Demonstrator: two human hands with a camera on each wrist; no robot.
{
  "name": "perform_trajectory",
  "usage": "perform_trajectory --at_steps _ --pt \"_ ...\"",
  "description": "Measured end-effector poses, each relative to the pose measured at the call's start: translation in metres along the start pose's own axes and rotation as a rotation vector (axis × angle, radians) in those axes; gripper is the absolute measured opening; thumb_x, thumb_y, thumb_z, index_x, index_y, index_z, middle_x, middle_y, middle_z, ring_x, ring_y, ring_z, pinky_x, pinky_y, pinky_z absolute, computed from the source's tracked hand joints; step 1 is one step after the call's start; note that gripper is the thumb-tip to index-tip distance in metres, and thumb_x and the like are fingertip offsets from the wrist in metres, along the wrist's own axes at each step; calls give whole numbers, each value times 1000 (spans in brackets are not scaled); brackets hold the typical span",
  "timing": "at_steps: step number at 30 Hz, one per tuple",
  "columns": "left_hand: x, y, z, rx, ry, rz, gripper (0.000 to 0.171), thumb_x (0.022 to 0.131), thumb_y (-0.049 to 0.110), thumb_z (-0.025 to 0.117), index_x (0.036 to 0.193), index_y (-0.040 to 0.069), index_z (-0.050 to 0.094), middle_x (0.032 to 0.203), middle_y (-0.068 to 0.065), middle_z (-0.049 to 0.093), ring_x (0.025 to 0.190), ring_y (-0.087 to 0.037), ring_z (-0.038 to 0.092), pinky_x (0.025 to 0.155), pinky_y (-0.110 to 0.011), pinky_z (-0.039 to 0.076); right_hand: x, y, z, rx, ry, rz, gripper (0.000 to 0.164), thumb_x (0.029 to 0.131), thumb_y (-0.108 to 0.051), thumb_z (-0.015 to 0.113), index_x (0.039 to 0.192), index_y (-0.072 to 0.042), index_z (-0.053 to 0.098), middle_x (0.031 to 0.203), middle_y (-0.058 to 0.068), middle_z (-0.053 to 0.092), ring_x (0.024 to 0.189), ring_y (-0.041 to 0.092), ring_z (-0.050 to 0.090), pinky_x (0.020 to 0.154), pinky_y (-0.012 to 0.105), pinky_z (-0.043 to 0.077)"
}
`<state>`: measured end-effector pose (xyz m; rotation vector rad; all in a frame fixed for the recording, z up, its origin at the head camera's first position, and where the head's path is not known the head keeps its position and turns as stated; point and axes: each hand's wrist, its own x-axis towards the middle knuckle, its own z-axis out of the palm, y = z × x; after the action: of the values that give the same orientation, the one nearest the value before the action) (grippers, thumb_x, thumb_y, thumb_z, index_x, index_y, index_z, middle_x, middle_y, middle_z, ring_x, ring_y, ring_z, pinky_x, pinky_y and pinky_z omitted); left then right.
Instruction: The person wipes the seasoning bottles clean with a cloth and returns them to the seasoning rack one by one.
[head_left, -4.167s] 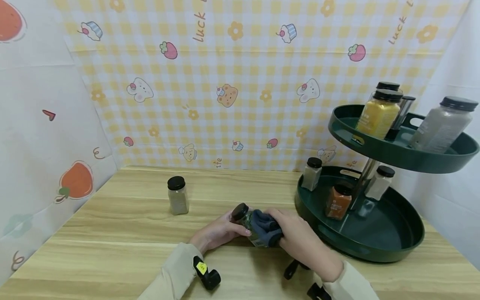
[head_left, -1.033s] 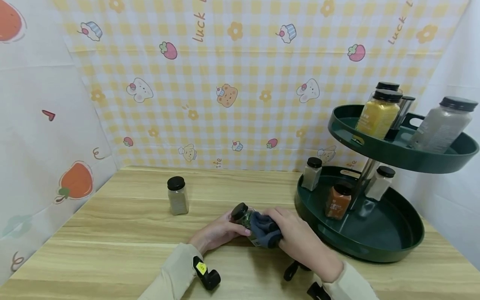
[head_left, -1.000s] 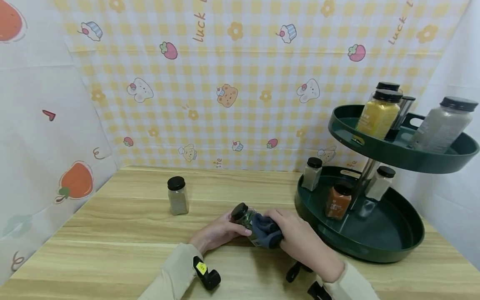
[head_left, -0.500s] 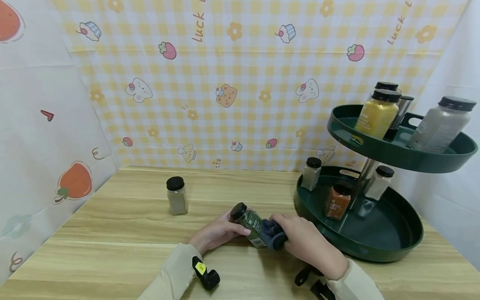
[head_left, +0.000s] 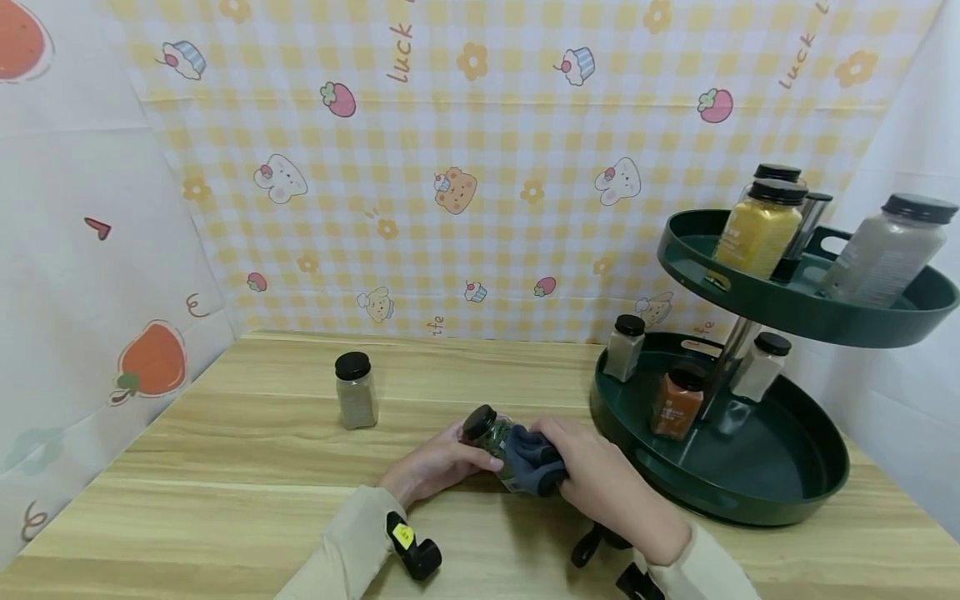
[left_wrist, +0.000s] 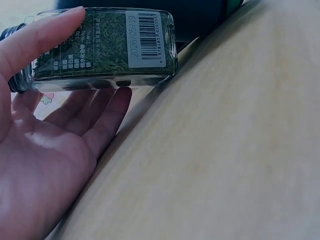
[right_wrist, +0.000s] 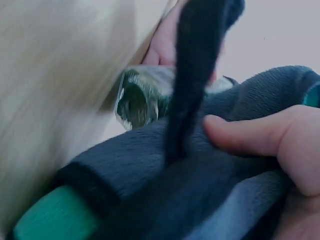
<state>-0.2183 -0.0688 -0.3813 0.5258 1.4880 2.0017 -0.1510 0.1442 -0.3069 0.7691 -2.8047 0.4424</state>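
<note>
My left hand [head_left: 438,468] holds a glass spice jar [head_left: 496,439] of dried green herbs, tilted, its black lid [head_left: 477,421] up and to the left. In the left wrist view the thumb lies across the jar [left_wrist: 107,47] and the fingers are below it; a barcode label faces the camera. My right hand [head_left: 600,475] grips a bunched dark blue-grey cloth [head_left: 534,462] against the jar's lower part, hiding much of its label. In the right wrist view the thumb presses on the folded cloth [right_wrist: 135,162], and the jar's base shows behind it.
A jar of pale powder [head_left: 356,402] stands on the wooden table [head_left: 225,467] to the left. On the right is a two-tier dark green rack [head_left: 787,500]. An orange-red jar [head_left: 677,410] and pale jars sit on its lower tier; a yellow jar [head_left: 757,233] and others on top.
Half a second ago the cloth was further right, at the jar's base, with the label showing. It is now back up over the jar's side. The left hand and jar have hardly moved.
</note>
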Motion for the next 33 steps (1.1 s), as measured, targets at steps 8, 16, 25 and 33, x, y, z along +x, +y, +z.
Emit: perform_trajectory --at_steps 8,16,25,33 --pt "0 0 0 5 -2 -5 67 79 -1 63 138 6 33 133 -7 45 115 -14 48 97 -29 41 -1 11 -5 -30 -146 62 46 69 9 71 102 -18 55 102 3 63 82 18 57 67 39 49" --pt "2 2 3 32 2 -6 68 85 10 63 141 2 24 130 -12 43 114 -15 48 105 -35 35 -1 5 0 -29 -61 -15 45 74 7 69 111 -17 57 104 3 64 89 18 61 72 38 51" --pt "1 1 3 60 34 -16 67 85 12 63 141 4 26 134 -13 41 117 -15 45 108 -38 30 1 0 3 6 -4 -20 47 76 8 66 116 -14 56 108 4 64 95 16 61 79 36 51" --pt "0 2 1 21 -42 28 61 81 4 64 135 12 38 128 -5 49 109 -13 51 94 -28 42 1 0 4 32 84 5 50 75 10 65 118 -13 56 112 4 64 102 18 61 84 37 50"
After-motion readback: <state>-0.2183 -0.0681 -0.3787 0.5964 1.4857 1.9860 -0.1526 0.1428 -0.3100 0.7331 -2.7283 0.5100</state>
